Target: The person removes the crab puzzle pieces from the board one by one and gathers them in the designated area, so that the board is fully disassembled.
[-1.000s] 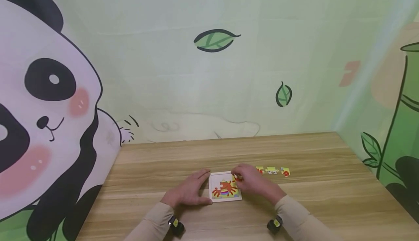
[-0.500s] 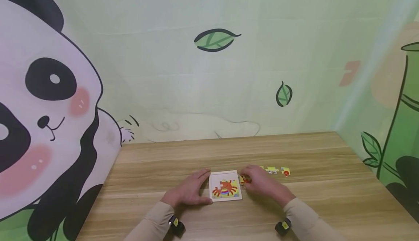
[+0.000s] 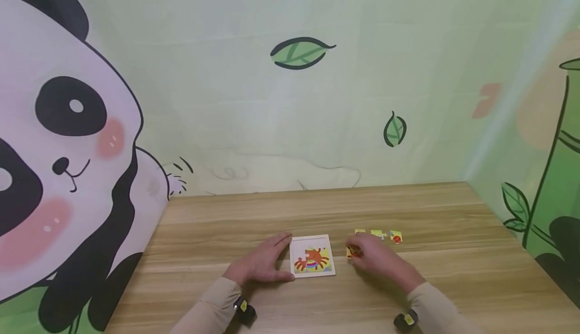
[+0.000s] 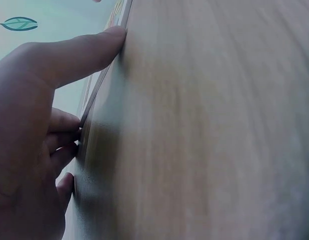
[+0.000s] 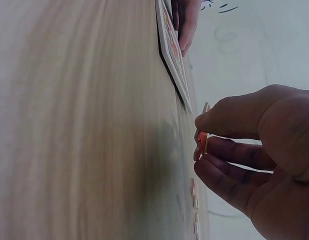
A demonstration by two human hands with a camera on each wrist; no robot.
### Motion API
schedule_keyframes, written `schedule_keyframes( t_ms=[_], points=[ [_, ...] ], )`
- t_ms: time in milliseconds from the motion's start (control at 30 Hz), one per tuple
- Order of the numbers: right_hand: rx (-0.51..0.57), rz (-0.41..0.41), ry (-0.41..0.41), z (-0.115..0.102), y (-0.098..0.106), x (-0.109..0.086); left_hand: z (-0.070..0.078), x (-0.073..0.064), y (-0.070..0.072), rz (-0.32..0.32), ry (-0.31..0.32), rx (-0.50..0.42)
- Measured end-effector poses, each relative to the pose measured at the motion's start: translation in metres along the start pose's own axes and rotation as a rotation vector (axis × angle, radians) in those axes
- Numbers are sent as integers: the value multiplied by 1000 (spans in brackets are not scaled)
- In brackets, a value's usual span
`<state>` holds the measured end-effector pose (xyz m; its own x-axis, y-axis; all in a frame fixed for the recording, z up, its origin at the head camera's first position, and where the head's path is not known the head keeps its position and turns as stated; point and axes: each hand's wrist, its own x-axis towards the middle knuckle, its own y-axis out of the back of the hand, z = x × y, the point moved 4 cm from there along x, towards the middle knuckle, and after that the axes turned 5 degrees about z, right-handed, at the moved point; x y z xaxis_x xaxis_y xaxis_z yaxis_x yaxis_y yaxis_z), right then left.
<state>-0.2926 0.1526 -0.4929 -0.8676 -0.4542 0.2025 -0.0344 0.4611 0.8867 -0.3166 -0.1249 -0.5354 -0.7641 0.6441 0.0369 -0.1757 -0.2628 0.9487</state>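
Puzzle tray (image 3: 310, 236): sq., pale-rimmed, flat on worktop (image 3: 226, 213), L. edge touched by L. hand (image 3: 263, 261). Part-built picture (image 3: 312, 261) inside: red figure w/ rainbow-striped belly, yellow ground; bare base (image 3: 296, 246) shows upper L. Held pc. (image 5: 202, 141): red & yellow, pinched in R. hand (image 3: 376, 253), just R. of tray, not touching. From where I stand, a row beyond that hand: first loose pc. (image 3: 360, 231) & second loose pc. (image 3: 377, 233), yellow, partly hidden; third loose pc. (image 3: 396, 236), yellow w/ round red spot.
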Motion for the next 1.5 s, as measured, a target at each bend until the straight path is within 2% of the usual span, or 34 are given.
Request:
schedule_keyframes(
  t_ms=[267,600,933,1200,1500],
  points=[
    [-26,15,16,7,2,-10,1,-1,2,1,-10,-6],
    [-14,17,-24,18,6,-18,1,-2,1,11,-12,-1],
    [-20,25,6,24,7,-20,2,-2,1,25,-32,7],
    [-27,16,-5,27,6,-20,2,-1,1,18,-25,4],
    [-86,14,26,27,6,-19,3,0,3,32,-40,-9]
  ],
)
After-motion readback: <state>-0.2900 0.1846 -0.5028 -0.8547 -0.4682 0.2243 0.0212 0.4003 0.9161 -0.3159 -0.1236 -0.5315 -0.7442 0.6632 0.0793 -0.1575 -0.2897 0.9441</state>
